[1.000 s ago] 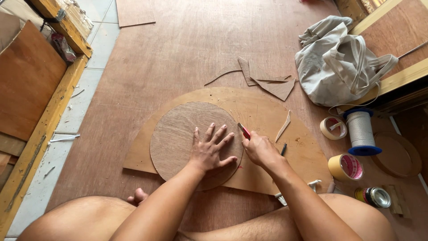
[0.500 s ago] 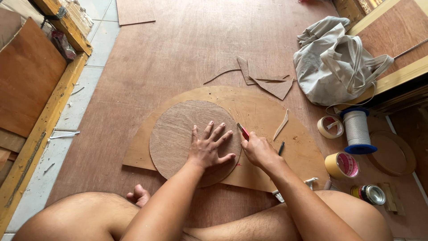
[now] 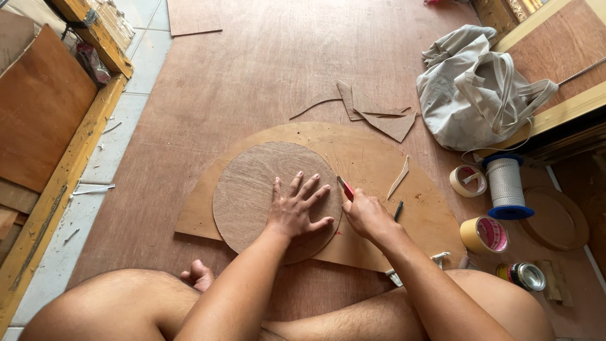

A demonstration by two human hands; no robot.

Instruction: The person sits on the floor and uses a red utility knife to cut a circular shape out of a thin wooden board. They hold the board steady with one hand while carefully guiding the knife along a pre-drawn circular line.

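Both hands unmoved: left hand point(image 3: 295, 213) still spread on disc point(image 3: 252, 189), right hand point(image 3: 366, 216) gripping cutter point(image 3: 345, 188).

Brown plywood sheeting point(image 3: 265, 69) covers the floor; pale tiles point(image 3: 136, 82) show at left beside a yellow wooden frame point(image 3: 57, 189), in even daylight.

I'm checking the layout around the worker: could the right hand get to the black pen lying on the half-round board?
Probably yes. The black pen lies on the half-round board just beside the right hand, with nothing between them. But that hand grips a red cutter, so its fingers are occupied.
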